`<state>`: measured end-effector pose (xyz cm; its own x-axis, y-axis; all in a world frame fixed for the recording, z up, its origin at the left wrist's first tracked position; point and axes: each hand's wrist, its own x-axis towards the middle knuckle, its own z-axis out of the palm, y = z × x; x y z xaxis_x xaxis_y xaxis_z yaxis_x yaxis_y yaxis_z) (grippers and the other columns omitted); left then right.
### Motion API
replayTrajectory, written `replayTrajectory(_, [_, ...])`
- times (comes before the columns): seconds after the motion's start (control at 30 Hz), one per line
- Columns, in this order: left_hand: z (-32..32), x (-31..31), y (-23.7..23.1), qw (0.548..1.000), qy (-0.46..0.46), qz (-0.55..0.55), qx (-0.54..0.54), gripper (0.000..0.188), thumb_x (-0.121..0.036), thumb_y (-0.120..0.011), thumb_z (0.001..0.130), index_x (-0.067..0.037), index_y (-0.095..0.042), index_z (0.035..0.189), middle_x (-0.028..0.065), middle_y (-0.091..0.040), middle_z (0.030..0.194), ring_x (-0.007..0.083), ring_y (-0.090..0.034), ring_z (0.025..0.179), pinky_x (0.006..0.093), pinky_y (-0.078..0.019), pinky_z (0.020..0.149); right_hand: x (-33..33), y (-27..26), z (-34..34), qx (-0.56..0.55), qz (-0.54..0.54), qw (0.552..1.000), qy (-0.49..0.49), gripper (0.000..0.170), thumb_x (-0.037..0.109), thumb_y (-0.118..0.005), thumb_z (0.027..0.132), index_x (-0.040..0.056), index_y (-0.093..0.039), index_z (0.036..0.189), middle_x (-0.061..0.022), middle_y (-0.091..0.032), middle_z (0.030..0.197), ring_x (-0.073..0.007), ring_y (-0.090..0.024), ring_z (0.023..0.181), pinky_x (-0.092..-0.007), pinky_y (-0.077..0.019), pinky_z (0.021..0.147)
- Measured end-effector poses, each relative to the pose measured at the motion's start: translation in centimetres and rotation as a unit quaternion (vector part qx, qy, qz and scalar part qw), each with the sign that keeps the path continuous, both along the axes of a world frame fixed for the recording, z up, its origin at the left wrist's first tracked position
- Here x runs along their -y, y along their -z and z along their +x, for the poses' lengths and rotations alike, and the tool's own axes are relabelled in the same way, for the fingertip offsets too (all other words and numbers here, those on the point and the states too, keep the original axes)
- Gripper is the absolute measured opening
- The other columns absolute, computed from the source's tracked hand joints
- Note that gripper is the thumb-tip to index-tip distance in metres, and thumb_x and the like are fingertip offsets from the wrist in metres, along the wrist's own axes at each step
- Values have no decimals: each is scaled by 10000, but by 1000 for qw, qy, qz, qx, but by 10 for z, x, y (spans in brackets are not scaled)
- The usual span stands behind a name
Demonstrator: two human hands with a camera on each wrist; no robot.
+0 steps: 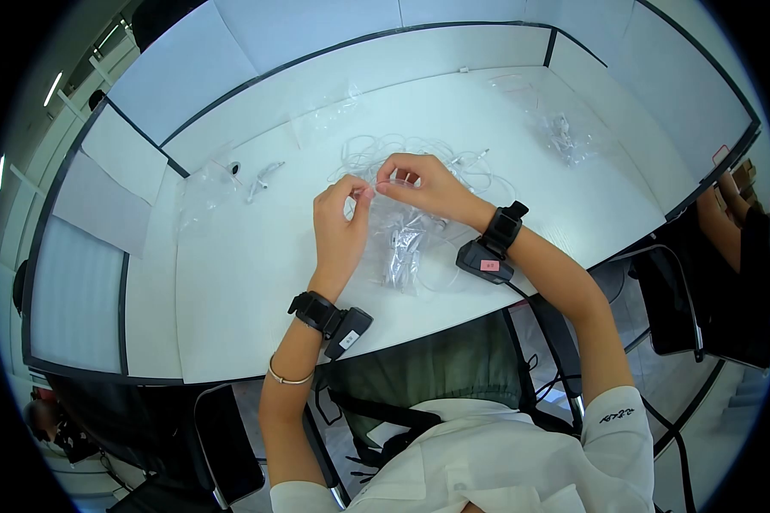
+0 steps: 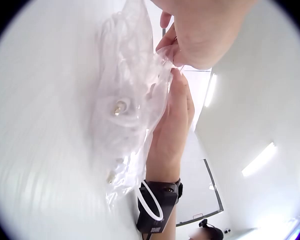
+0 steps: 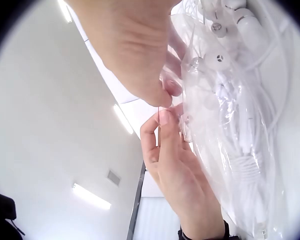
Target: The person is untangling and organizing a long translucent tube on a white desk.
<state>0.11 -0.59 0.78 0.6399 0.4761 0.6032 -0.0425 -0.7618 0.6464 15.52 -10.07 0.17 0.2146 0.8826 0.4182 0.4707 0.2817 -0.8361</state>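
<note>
Both hands [image 1: 340, 227] [image 1: 432, 185] nearly closed, pinching edge of clear plastic bag [image 1: 402, 252].

The place looks like an office or workroom split into cubicles: pale partition panels [image 1: 180, 77] with black edging enclose a white bench [image 1: 231, 316]. Black chairs [image 1: 666, 299] flank it, another person [image 1: 720, 227] partly shows at right, and strip lights [image 2: 258, 159] glow overhead.

Bag [image 2: 131, 95] — cropped, left wrist view
</note>
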Motion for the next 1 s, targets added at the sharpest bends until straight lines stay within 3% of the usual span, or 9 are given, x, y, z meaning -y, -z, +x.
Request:
replayTrajectory(0.23, [-1, -2, 3, 1000, -4, 8, -20, 69, -92, -592, 840, -39, -569, 803, 47, -598, 724, 210, -556, 715, 331, -380, 795, 0, 0, 0, 23, 18, 1000, 1, 122, 181, -634, 822, 65, -614, 854, 20, -602, 790, -86, -495, 651, -238, -396, 605])
replayTrajectory(0.37, [2, 5, 0, 998, -7, -54, 28, 99, -83, -594, 849, 4, -550, 869, 103, -615, 763, 201, -593, 728, 319, -455, 695, 1, -1, -1, 19, 27, 999, 4, 108, 160, -632, 817, 64, -607, 859, 16, -595, 805, -88, -492, 660, -243, -400, 614])
replayTrajectory(0.43, [2, 3, 1, 996, -13, -80, 39, 97, -81, -592, 851, 6, -551, 867, 98, -617, 769, 192, -589, 731, 312, -452, 711, 2, -1, -1, 16, 31, 999, 16, 102, 153, -629, 815, 65, -603, 860, 18, -594, 807, -87, -489, 661, -244, -398, 622])
replayTrajectory(1.0, [0, -2, 1, 999, -3, -44, 22, 82, -64, -593, 838, 6, -553, 823, 103, -617, 744, 211, -595, 725, 308, -446, 699, 0, -1, -1, -10, -7, 1000, -3, 132, 192, -625, 840, 69, -620, 886, 29, -610, 819, -77, -470, 654, -238, -387, 615])
